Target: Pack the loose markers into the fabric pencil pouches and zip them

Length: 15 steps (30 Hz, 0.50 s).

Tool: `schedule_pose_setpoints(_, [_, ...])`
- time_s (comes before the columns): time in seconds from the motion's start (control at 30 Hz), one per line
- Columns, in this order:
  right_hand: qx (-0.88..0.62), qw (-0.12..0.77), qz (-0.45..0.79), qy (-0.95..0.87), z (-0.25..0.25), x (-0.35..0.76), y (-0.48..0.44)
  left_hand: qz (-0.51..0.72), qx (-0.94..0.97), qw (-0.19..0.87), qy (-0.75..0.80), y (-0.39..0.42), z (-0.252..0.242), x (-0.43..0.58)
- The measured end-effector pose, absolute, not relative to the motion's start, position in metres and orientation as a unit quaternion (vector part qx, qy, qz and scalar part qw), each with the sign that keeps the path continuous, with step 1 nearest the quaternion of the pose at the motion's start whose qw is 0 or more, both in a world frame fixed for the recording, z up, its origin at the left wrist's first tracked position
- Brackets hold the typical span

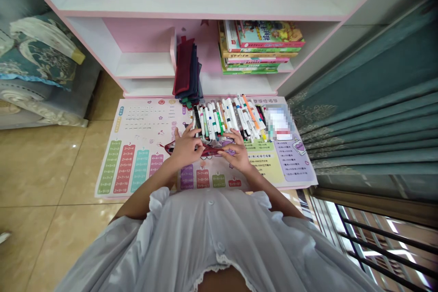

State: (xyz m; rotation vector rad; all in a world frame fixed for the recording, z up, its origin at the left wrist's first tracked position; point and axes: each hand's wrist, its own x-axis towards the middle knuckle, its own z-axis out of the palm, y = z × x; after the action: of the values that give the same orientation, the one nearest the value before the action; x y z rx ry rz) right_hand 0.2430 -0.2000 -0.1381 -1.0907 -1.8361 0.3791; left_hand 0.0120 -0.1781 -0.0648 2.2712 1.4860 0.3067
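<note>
Dark red edging shows between the fingers on a slim pouch (pixel 211 150), which lies low over the desk mat (pixel 137 121), just in front of a heap of marker pens (pixel 214 121); most of it is covered by the two hands, so its full outline and whatever it may contain cannot be made out. The left hand (pixel 186 147) has thumb and forefinger pinched on the pouch near its middle, the back of the hand masking the stretch beside it, while a pointed end pokes out past the wrist. The right hand (pixel 237 151) grips the other end between thumb and fingertips, the remaining fingers curled and partly out of sight. The pens overlap so closely that many barrels are half buried and their lettering is too small to read. At the heap's right end, a pixelated block (pixel 280 122) obscures an object entirely. Behind the heap, dark red and navy pouches (pixel 186 70) lean together, the rear ones mostly hidden by the front one. Stacked books (pixel 262 48) sit on the shelf (pixel 205 2) unit, whose top is cut off by the frame, and the mat's lower edge disappears behind the pale shirt (pixel 212 232).
</note>
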Motion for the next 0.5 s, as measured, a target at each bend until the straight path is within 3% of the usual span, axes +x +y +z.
schedule_pose_setpoints(0.5, [-0.449,0.47,0.15,-0.745,-0.1431,0.2466,-0.1992,0.092,0.803,0.228,0.543,-0.1751,-0.0587,0.0034])
